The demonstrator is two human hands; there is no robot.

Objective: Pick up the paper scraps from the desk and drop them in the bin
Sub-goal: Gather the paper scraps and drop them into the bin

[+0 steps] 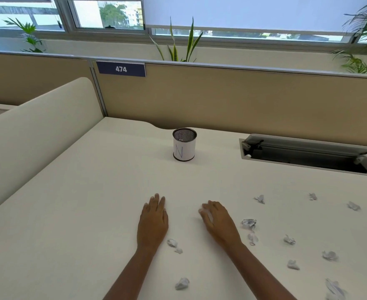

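The bin (184, 146) is a small black mesh cup wrapped in white paper, standing at the back middle of the cream desk (80, 213). Several crumpled white paper scraps lie on the desk, mostly to the right, such as one (249, 223) beside my right wrist and one (289, 239) further right. Two small scraps (172, 243) lie between my forearms, and another scrap (182, 283) is nearer me. My left hand (153, 221) rests flat, palm down, holding nothing. My right hand (216, 221) is curled on the desk, with a white scrap showing under its blurred fingertips.
An open cable hatch (308, 155) is sunk into the desk at the back right. A tan partition (221, 98) bounds the back, and a cream rounded divider (37, 126) bounds the left. Plants stand behind the partition.
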